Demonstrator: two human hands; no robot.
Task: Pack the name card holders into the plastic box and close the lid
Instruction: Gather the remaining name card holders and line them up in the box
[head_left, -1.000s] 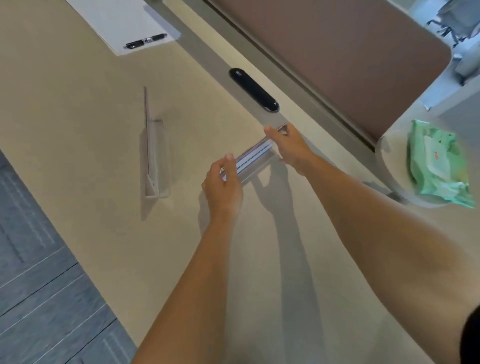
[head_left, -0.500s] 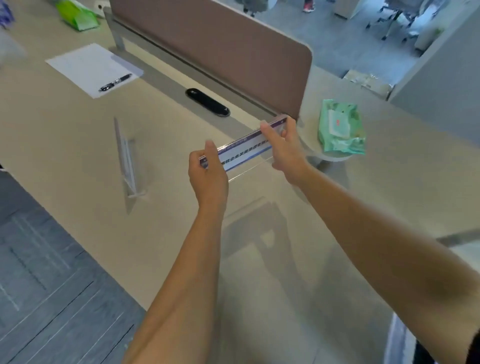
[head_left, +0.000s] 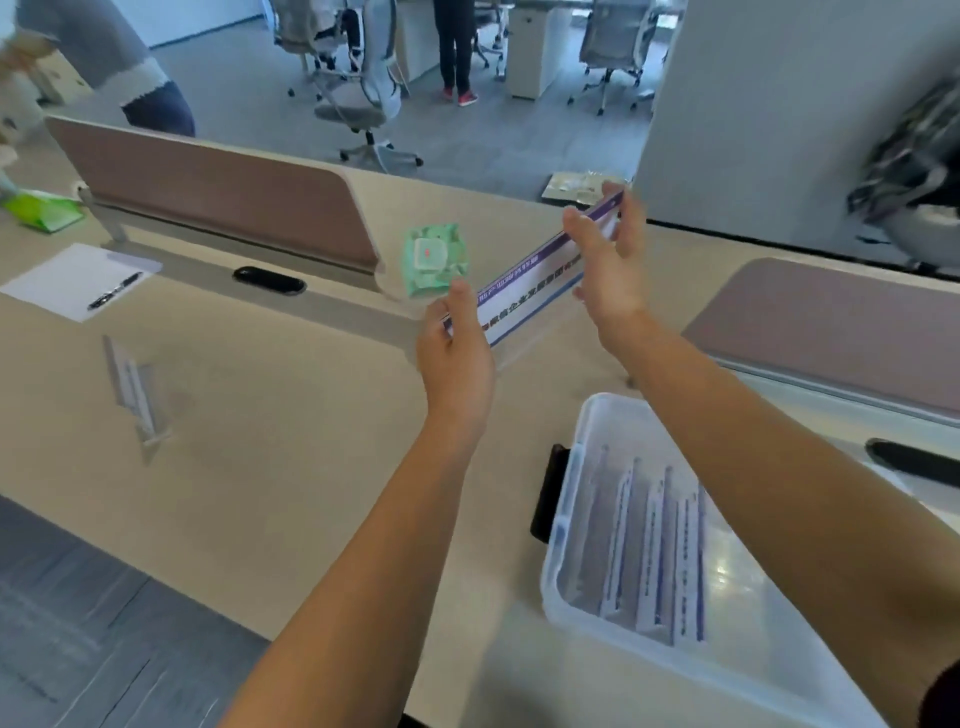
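Above the tabletop (head_left: 291, 395), left hand (head_left: 457, 353) and right hand (head_left: 608, 270) are gripping a name card holder (head_left: 524, 291) by its ends; it should probably go level into the plastic box (head_left: 558, 545).

The name card holder (head_left: 530, 285) is clear, its card white with a purple band on top, a blue line below and dark print. The plastic box (head_left: 563, 561) is translucent white with a black latch (head_left: 545, 493); the cards (head_left: 649, 551) inside are white, edged blue-purple. The desk (head_left: 285, 415) is beige, the divider panel (head_left: 218, 192) dusty mauve, the wipes pack (head_left: 434, 260) green, the pen (head_left: 114, 291) black on white paper (head_left: 57, 283).
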